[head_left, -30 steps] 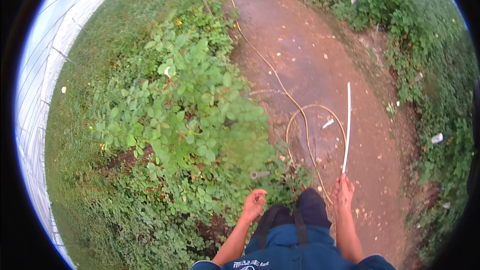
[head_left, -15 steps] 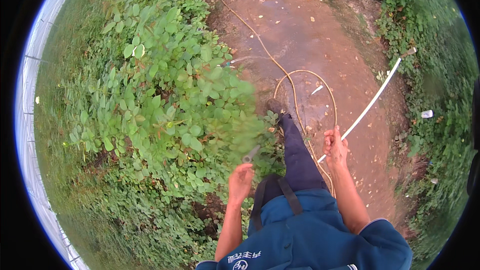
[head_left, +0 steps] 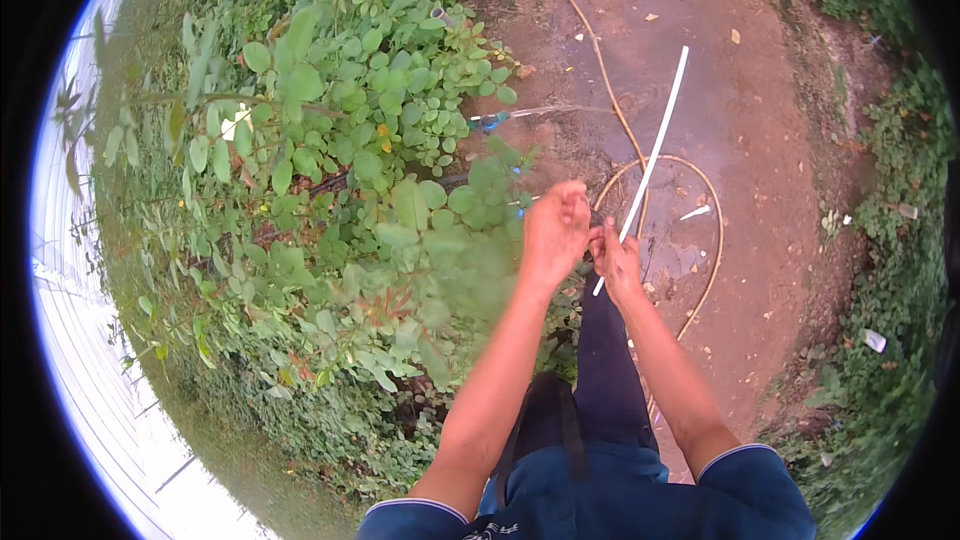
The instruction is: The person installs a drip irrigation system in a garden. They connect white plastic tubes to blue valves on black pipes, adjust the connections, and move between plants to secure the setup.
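Observation:
A thin white tube slants up and away from my right hand, whose fingers are closed around it near its lower end. My left hand is raised just beside the right, its fingers curled in. Between the two hands shows a small dark grey piece, mostly covered by the fingers. It seems to be at the left fingertips, but its shape is hidden. Leafy green bushes reach up close to my left forearm.
A tan hose runs along the wet dirt path and loops ahead of my leg. At the bush edge, a blue fitting has water spraying out toward the path. More plants line the right side, with pale litter among them.
My left hand has moved up and right from the bushes to meet the right hand. The white tube has swung left and stands steeper. The grey tubular piece at my left fingers is now mostly hidden.

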{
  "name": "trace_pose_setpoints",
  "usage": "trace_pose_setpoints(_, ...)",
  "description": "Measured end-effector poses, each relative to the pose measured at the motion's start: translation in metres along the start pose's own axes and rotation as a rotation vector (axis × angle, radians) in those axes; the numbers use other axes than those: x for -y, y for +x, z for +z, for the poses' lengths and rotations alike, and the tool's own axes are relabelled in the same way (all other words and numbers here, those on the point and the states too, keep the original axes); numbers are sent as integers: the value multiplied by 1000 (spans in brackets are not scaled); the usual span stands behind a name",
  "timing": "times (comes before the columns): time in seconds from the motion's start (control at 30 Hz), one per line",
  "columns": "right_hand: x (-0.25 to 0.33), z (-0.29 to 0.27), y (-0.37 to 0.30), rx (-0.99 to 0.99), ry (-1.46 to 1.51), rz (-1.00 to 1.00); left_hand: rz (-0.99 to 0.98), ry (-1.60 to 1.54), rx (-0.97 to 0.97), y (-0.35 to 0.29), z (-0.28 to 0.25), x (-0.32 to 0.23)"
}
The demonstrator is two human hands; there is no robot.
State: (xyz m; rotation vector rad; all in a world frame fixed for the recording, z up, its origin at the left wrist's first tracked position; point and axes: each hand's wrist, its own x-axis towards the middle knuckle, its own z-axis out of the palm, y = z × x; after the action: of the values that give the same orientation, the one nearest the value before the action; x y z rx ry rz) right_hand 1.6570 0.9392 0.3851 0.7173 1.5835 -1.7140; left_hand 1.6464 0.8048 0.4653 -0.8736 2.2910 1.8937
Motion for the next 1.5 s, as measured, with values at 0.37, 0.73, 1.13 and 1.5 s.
trace_pose_setpoints(0.37,20,65,241,252,-166,-241,-446,90,-805,300,-90,291)
trace_pose_setpoints(0.73,-18,115,322,354,-292,-222,-433,-576,-634,308,-119,347)
trace_pose_setpoints(1.13,-45,163,349,324,-394,-150,-665,-824,-520,296,-95,335)
trace_pose_setpoints(1.5,-61,151,348,275,-300,-175,-465,-790,-501,294,-64,342)
